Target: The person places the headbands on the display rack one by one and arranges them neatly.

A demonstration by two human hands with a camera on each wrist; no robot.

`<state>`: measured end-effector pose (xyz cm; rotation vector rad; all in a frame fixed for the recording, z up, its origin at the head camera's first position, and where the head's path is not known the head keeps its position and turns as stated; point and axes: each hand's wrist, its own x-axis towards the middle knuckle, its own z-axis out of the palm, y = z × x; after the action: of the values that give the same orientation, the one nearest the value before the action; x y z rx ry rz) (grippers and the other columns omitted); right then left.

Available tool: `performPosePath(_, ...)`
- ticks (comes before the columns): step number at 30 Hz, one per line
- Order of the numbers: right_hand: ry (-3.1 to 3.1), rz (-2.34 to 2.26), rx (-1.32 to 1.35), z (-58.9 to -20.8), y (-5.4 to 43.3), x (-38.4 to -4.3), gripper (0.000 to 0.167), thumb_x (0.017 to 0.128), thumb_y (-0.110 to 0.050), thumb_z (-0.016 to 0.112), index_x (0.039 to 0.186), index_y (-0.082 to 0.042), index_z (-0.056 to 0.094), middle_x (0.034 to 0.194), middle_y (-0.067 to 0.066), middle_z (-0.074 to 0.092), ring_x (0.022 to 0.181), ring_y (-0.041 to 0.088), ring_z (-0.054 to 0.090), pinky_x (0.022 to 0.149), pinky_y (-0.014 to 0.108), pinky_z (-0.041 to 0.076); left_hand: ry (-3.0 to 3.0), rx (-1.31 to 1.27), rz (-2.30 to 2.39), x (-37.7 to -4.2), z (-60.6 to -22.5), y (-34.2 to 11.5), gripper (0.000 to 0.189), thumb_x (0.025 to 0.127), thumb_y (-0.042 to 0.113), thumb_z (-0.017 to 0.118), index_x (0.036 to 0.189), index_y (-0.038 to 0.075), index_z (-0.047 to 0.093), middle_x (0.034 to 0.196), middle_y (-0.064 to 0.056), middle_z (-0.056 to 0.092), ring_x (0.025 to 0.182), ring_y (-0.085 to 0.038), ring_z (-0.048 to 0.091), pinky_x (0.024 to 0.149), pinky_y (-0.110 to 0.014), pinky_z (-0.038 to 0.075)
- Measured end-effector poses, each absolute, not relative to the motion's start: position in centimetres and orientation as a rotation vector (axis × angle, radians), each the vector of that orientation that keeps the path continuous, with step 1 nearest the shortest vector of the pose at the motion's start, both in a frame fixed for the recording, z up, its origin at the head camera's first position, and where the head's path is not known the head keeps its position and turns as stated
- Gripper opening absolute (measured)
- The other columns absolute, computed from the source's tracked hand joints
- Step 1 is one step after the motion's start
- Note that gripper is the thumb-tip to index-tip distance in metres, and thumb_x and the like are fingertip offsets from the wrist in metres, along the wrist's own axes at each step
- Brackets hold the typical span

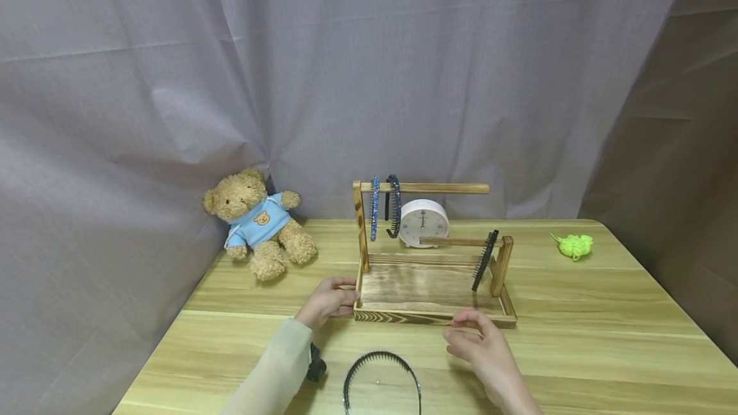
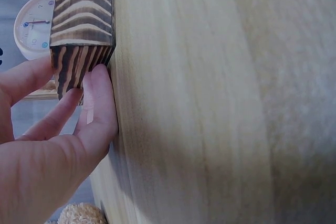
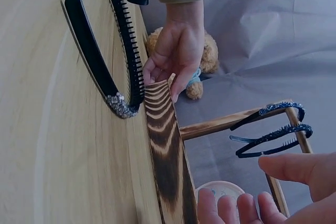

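Observation:
A wooden rack with a shallow tray base and two side arms stands on the table. My left hand touches the tray's left end; in the left wrist view its fingertips rest on the striped end face. Just in front of the tray's right front edge, my right hand hovers with loosely bent fingers, holding nothing. A blue glittery headband and a dark one hang from the upper arm. Another black headband hangs on the lower right arm. Nearest me lies a black toothed headband with silver glitter.
Behind the rack stands a white round clock. A teddy bear in a blue shirt sits at the back left. Toward the right edge lies a bright green yarn bundle. Grey curtain hangs behind the table.

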<state>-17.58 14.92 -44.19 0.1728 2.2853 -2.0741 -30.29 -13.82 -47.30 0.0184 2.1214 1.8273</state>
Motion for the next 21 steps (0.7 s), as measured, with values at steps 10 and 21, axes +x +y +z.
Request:
performPosePath(10, 2.266, -2.079, 0.143, -44.2, 14.0, -17.3, 0.044, 0.088, -0.007, 0.069, 0.126, 0.007, 0.049, 0.132, 0.023, 0.05, 0.102, 0.023, 0.064, 0.085, 0.041, 0.06, 2.13, 0.016, 1.818, -30.2, -47.3, -13.8, 0.049, 0.094, 0.008, 0.061, 0.138, -0.008, 0.046, 0.121, -0.025, 0.062, 0.098, -0.024, 0.067, 0.088, -0.04, 0.059)
performPosePath(21, 2.25, -2.014, 0.096, -44.5, 13.4, -16.8, 0.045, 0.086, -0.005, 0.07, 0.124, 0.007, 0.051, 0.125, 0.021, 0.054, 0.099, 0.024, 0.065, 0.083, 0.041, 0.06, 2.137, 0.026, 1.809, -30.0, -47.1, -13.8, 0.05, 0.094, 0.009, 0.062, 0.139, -0.007, 0.046, 0.123, -0.025, 0.061, 0.102, -0.029, 0.066, 0.09, -0.042, 0.058)
